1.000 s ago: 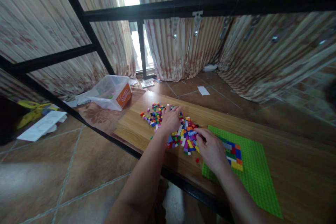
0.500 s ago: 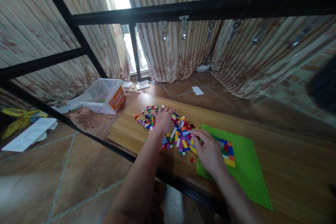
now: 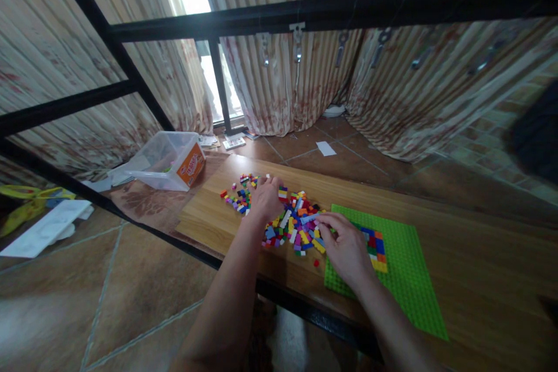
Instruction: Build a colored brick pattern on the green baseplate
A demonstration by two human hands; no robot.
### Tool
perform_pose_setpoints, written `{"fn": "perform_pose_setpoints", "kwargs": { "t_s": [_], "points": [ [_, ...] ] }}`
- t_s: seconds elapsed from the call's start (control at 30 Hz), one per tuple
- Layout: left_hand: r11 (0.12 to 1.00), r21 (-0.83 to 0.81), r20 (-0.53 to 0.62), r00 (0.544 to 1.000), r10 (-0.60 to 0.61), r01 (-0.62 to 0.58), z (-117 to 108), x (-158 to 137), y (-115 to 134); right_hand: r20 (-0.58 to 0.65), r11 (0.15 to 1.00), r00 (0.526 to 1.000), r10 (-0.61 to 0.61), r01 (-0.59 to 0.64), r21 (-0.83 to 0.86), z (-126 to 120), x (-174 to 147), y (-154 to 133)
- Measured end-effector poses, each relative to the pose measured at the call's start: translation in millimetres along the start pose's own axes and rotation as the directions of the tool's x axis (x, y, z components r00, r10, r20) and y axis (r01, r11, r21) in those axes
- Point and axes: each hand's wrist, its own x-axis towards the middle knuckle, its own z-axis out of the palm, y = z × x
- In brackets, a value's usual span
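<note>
My left hand (image 3: 265, 199) reaches over the heap of small toy building bricks (image 3: 296, 224), its fingers spread and touching the far part of the heap. My right hand (image 3: 344, 244) is at the heap's right side, above the left edge of a green baseplate (image 3: 416, 282). Its thumb and forefinger are pinched together; what they hold, if anything, is too small to make out. A light blue brick (image 3: 309, 219) lies right by those fingertips. Partly behind my right hand, a block of multicoloured bricks (image 3: 380, 250) is set on the baseplate.
A wooden table (image 3: 209, 209) carries everything, with a lone red brick (image 3: 316, 263) near its front edge. Beyond its left end stands a clear plastic box (image 3: 168, 165) with an orange label. A black metal frame (image 3: 279, 17) crosses in front of the curtains.
My left hand has shifted slightly left over the heap. My right hand stays nearly in place, still pinched. The whole view has moved a little.
</note>
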Motion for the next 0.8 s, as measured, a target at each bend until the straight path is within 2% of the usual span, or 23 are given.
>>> {"fn": "perform_pose_setpoints", "kwargs": {
  "t_s": [0.1,0.17,0.2,0.27,0.33,0.37,0.47,0.53,0.63,0.73,0.8],
  "points": [
    [0.997,-0.082,-0.060,0.998,0.004,-0.008,-11,-1,-5,-0.017,0.999,1.000,0.017,-0.016,0.038,-1,0,0],
    [0.968,-0.246,-0.080,0.996,0.038,-0.057,-19,-3,-7,-0.027,0.995,0.998,0.054,-0.052,0.087,-1,0,-1],
    [0.925,-0.367,-0.075,0.995,0.072,-0.095,-21,-4,-6,-0.030,0.989,0.996,0.085,-0.081,0.125,0,0,-2],
    [0.772,-0.616,-0.042,0.986,0.163,-0.154,-22,-9,0,-0.033,0.959,0.985,0.168,-0.155,0.235,0,1,-4],
    [0.613,-0.777,0.007,0.973,0.232,-0.140,-17,-15,13,-0.029,0.904,0.968,0.250,-0.223,0.366,2,3,-8],
    [0.565,-0.817,0.036,0.969,0.245,-0.113,-13,-18,22,-0.023,0.870,0.960,0.280,-0.244,0.429,2,4,-10],
    [0.485,-0.873,0.067,0.971,0.231,-0.055,0,-28,51,-0.037,0.774,0.933,0.358,-0.274,0.571,2,7,-12],
    [0.435,-0.900,0.072,0.974,0.217,-0.031,5,-32,66,-0.081,0.719,0.899,0.431,-0.287,0.632,0,10,-10],
    [0.325,-0.945,0.114,0.972,0.204,0.043,5,-34,75,-0.103,0.667,0.853,0.511,-0.318,0.674,-8,12,-5],
    [0.235,-0.957,0.222,0.953,0.206,0.172,4,-32,75,-0.048,0.671,0.864,0.501,-0.353,0.652,-14,12,-3],
    [0.234,-0.943,0.283,0.939,0.194,0.235,3,-31,74,-0.008,0.670,0.875,0.484,-0.364,0.647,-16,12,-4]
  ]
}}
